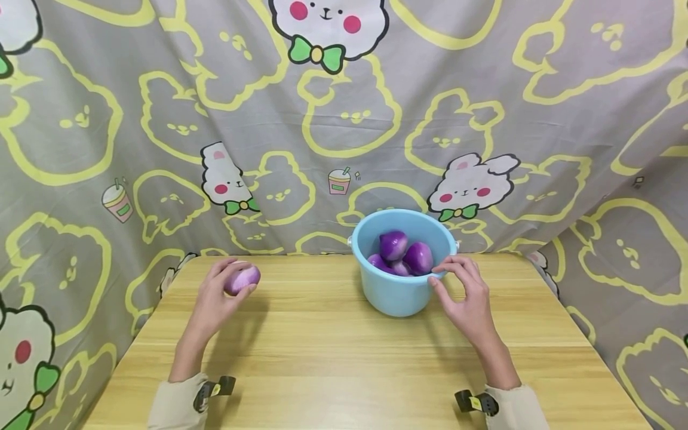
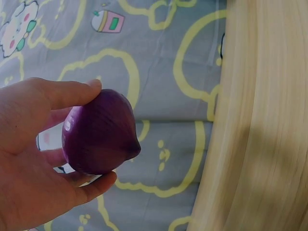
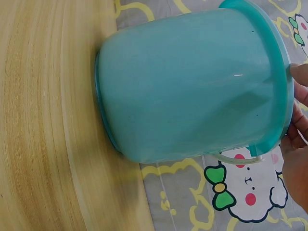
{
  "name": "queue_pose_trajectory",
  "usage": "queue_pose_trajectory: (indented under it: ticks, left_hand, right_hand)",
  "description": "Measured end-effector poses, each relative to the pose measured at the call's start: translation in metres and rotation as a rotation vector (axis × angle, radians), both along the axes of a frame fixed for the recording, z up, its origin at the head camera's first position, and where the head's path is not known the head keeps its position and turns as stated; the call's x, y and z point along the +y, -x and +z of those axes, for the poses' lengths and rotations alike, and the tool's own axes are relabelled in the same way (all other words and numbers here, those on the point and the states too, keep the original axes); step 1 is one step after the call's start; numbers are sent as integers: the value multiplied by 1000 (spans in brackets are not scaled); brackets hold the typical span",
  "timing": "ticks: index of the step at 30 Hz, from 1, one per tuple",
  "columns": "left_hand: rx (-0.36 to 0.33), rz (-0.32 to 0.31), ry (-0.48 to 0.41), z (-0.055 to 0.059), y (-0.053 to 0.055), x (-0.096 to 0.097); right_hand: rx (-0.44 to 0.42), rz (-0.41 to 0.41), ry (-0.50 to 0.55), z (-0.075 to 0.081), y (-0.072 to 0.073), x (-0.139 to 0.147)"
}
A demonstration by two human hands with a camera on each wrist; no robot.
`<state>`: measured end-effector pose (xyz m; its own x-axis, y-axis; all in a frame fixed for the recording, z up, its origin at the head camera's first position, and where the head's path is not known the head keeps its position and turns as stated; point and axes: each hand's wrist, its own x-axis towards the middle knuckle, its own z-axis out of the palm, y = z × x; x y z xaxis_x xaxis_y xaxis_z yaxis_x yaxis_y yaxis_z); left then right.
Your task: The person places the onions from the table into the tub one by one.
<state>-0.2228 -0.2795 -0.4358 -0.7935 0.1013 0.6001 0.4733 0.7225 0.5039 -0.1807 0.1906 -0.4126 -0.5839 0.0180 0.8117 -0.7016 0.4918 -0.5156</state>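
My left hand (image 1: 216,303) grips a purple onion (image 1: 245,279) above the left part of the table. Seen in the left wrist view, the onion (image 2: 102,132) sits between thumb and fingers, its pointed tip facing away from the palm. On the right, a light blue bucket (image 1: 395,295) stands upright on the table with several purple onions (image 1: 393,245) inside. The right hand (image 1: 472,301) pinches the bucket's near right rim between thumb and fingers. From the right wrist, the bucket (image 3: 192,86) fills much of the view and the fingers at its rim show only partly.
The wooden table (image 1: 317,352) reaches back to a grey curtain (image 1: 301,131) with yellow cartoon outlines, which also hangs at both sides. A pale handle (image 3: 236,160) hangs along the bucket's side. Each sleeve carries a black wrist device.
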Motion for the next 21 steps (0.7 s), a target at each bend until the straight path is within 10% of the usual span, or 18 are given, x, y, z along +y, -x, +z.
queue_pose_trajectory:
  ticks: [21]
  left_hand:
    - [-26,-32,-52,6,6,19]
  right_hand:
    - [5,-2,-3,1,0,0]
